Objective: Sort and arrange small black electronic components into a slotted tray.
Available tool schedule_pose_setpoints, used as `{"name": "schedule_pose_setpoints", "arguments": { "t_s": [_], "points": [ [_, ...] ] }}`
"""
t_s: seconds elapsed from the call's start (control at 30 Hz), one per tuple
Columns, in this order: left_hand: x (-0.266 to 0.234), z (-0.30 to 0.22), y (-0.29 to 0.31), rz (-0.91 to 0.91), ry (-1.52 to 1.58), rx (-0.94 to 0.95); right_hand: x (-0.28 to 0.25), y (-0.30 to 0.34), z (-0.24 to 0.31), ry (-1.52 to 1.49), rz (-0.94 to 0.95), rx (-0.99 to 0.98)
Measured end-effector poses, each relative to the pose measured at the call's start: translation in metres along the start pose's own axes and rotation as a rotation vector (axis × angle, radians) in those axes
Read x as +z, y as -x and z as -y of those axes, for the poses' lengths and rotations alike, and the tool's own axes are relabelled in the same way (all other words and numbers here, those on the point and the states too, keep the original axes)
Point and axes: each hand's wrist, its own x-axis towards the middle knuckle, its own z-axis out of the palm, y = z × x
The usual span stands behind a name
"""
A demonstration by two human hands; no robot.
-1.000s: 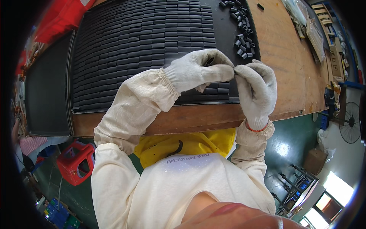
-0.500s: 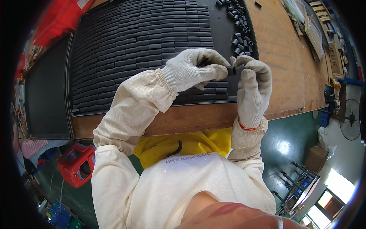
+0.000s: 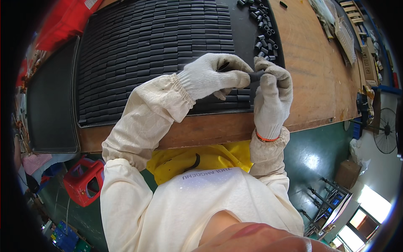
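Between my two gloved hands is a short black tube (image 3: 256, 75), held over the right part of a black tray (image 3: 242, 42). My left hand (image 3: 216, 75) pinches its left end between thumb and fingertips; a dark, thin thing (image 3: 223, 66) shows inside that hand, too hidden to name. My right hand (image 3: 275, 86) is closed on the tube's other end, its thumb and fingers partly covering it. Beneath and left of the hands, black tubes (image 3: 155, 54) lie side by side in tight rows on the tray. Loose short black tubes (image 3: 263, 25) are heaped along its right side.
The tray rests on a brown wooden table (image 3: 310, 67), where one stray black piece (image 3: 283, 4) lies. At left are another black tray (image 3: 50, 101) and a red bin (image 3: 63, 25). A red stool (image 3: 84, 180) stands on the green floor; a fan (image 3: 384, 130) is at far right.
My right hand has moved slightly left, toward my left hand. The dark and greyish pieces seen between the fingertips now appear as one tube. My left hand has hardly moved.
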Motion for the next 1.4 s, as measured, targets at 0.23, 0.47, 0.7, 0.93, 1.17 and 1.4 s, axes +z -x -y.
{"name": "schedule_pose_setpoints", "arguments": {
  "t_s": [0.23,0.47,0.7,0.93,1.17,1.4],
  "points": [
    [0.001,-0.001,0.0,-0.004,0.126,0.008,-0.011,0.003,0.005,0.48,0.017,-0.135],
    [-0.001,-0.001,0.0,0.002,0.072,0.026,-0.012,-0.001,0.013,0.95,0.133,-0.341],
    [0.003,-0.005,0.0,-0.001,-0.058,-0.016,-0.012,-0.009,0.024,1.203,0.284,-0.519],
    [-0.005,0.003,-0.003,-0.041,0.221,0.06,-0.032,-0.019,0.017,1.469,0.382,-0.437],
    [-0.004,0.01,-0.004,0.091,0.273,0.031,-0.026,-0.016,0.018,1.353,0.276,-0.391],
    [-0.002,-0.005,0.01,0.133,0.074,-0.101,0.004,-0.017,0.027,1.017,0.283,-0.448]
  ]
}}
